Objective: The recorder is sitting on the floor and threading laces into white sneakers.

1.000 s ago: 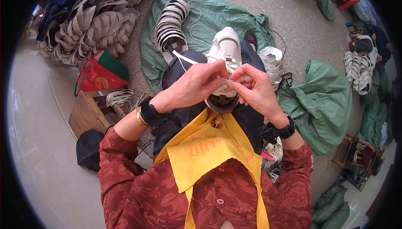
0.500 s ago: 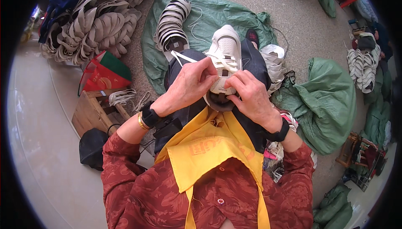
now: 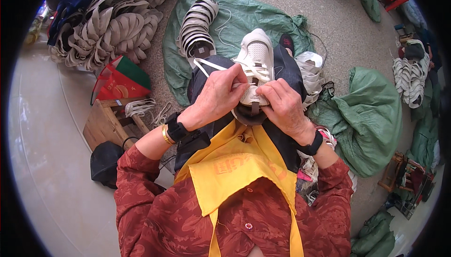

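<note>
Pinching lace [image 3: 259, 73] in left hand [image 3: 218, 92], gripping white shoe [image 3: 257, 50] with right hand [image 3: 286, 107] between knees [image 3: 284, 66], by the lower edge of green sheet [image 3: 282, 19]; facing stacked uppers [image 3: 199, 19] near its upper-left corner.

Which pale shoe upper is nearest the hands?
The single white mesh-toed laced shoe upper between left hand and right hand; the other pale shoe uppers lie bunched together farther away.

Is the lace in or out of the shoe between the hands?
Partly in: the lace crosses the front of the shoe, while a slack loop sticks out near the left hand.
</note>
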`<state>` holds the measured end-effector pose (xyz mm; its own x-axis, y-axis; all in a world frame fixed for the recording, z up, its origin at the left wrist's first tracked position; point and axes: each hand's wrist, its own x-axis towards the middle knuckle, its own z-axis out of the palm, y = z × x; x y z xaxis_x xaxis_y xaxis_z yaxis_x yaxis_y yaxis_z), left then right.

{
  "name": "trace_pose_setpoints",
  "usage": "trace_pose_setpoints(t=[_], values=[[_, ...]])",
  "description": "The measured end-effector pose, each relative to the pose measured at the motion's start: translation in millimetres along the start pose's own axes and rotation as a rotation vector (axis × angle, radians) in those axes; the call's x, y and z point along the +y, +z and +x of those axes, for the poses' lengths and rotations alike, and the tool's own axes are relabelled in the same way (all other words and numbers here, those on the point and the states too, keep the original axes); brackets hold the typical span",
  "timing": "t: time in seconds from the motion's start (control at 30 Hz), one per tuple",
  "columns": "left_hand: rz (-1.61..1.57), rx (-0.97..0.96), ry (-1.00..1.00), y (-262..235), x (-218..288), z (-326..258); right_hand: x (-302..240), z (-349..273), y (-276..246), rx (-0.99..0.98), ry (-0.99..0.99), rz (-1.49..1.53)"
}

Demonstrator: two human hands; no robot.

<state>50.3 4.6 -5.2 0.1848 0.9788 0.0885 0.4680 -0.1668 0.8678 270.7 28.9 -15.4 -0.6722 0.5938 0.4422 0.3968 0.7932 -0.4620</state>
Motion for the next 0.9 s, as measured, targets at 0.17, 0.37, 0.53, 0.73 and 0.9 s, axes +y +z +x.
trace_pose_setpoints(t=[0.17,0.37,0.53,0.73,0.9], values=[[0.032,0.046,0.024,2.4,2.2,-0.5,0.0,1.6,-2.1,0.124,-0.082,0.077],[-0.006,-0.022,-0.078,-1.6,8.4,2.2,0.9,7.1,-8.9,0.170,-0.109,0.143],[0.029,-0.065,-0.093,-3.1,12.2,4.8,-0.1,5.9,-10.6,0.175,-0.052,0.183],[0.002,-0.133,-0.063,-4.6,9.6,11.6,-1.3,3.8,-8.8,0.186,0.015,0.213],[-0.156,-0.103,-0.017,2.1,1.3,11.6,-0.5,-1.9,-9.2,0.186,0.131,0.239]])
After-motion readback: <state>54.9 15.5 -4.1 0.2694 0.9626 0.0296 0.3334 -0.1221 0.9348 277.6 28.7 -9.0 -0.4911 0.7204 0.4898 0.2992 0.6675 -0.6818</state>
